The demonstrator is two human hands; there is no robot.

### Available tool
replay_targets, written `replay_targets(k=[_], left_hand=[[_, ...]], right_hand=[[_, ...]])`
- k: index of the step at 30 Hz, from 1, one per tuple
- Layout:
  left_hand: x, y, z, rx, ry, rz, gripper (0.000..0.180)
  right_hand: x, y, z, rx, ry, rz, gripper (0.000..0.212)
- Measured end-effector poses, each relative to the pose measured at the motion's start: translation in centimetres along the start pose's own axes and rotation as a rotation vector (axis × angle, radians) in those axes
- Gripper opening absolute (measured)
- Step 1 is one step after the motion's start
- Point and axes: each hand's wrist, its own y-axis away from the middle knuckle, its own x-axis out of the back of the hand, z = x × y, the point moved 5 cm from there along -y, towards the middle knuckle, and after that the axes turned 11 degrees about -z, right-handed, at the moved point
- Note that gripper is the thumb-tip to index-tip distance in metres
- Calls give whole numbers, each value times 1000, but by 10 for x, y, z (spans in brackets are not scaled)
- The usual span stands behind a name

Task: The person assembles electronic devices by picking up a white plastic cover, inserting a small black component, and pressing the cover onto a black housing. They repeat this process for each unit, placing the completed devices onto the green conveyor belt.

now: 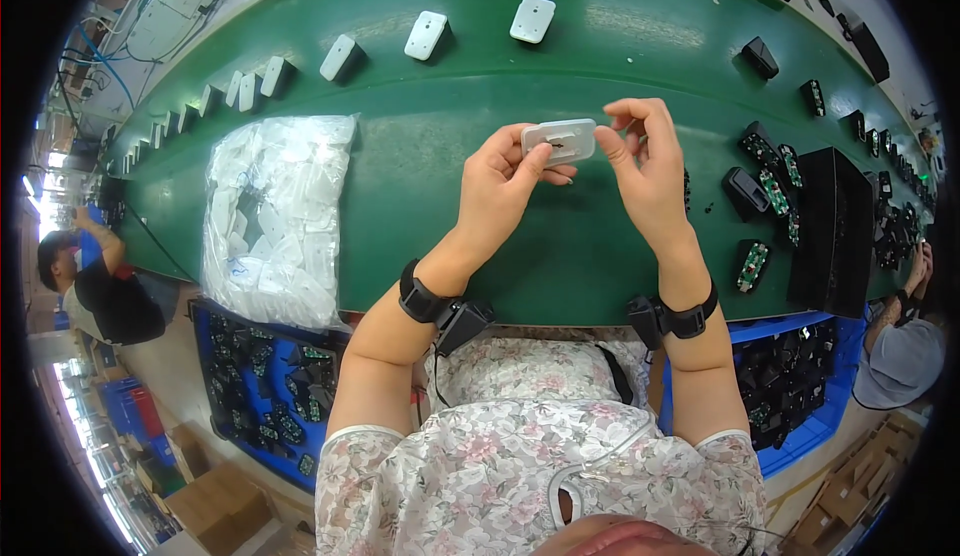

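Over the middle of the green table, my left hand (503, 178) grips a white plastic cover plate (574, 140) with rounded corners. The thumb lies across a small raised part with dark marks on its face, and the fingers are behind it. Beside the plate's right edge is my right hand (645, 161), its fingers bent and its thumb apart from the forefinger. Nothing shows between them. To the left lies a clear plastic bag (275, 221) full of similar white plates.
White-faced black housings (428, 36) stand in a curved row across the green table (430, 146). At right are black housings with green circuit boards (752, 266) and a black box (830, 231). Blue crates (830, 396) of parts flank me. Other people (105, 291) sit at both sides.
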Motion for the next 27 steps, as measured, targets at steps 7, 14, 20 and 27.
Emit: replay_targets(k=[7, 14, 20, 27], left_hand=[[-3, 1, 0, 31, -14, -45, 21], [0, 0, 0, 65, 27, -21, 20], [1, -1, -3, 2, 114, 77, 20], [-1, 0, -5, -67, 42, 131, 19]], right_hand=[[-18, 3, 12, -154, -128, -245, 24], [-16, 4, 12, -143, -185, -174, 28], [-27, 11, -9, 121, 223, 6, 17], [-39, 14, -7, 68, 112, 50, 15]])
